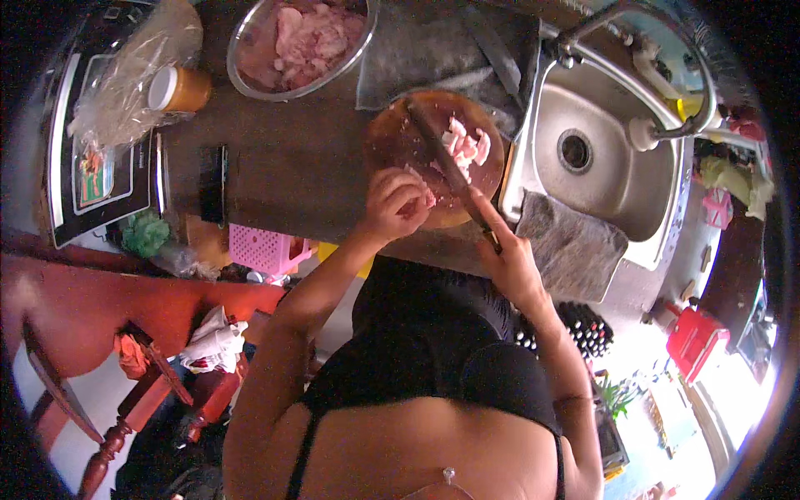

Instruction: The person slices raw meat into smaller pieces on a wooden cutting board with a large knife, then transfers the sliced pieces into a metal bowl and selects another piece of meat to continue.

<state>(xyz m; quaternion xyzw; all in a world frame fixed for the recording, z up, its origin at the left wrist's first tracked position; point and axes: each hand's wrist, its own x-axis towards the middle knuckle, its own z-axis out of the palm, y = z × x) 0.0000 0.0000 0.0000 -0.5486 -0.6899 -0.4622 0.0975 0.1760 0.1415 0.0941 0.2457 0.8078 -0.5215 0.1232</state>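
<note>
A round wooden cutting board (393, 143) lies on the dark counter beside the sink. Pale raw meat pieces (467, 146) are piled on its right half. My left hand (396, 204) rests at the board's near edge, fingers pinched on a small piece of meat. My right hand (510, 260) grips the handle of a long knife (440, 157). The blade runs diagonally across the board, touching the meat pile. A metal bowl (247, 43) holding more raw meat stands farther back on the counter.
A steel sink (612, 179) with a faucet (583, 29) sits right of the board, a grey cloth (571, 243) draped over its near rim. Left are a black phone (212, 171), an orange jar (179, 88), a plastic bag and a cooktop (62, 179). A pink basket (258, 247) sits below.
</note>
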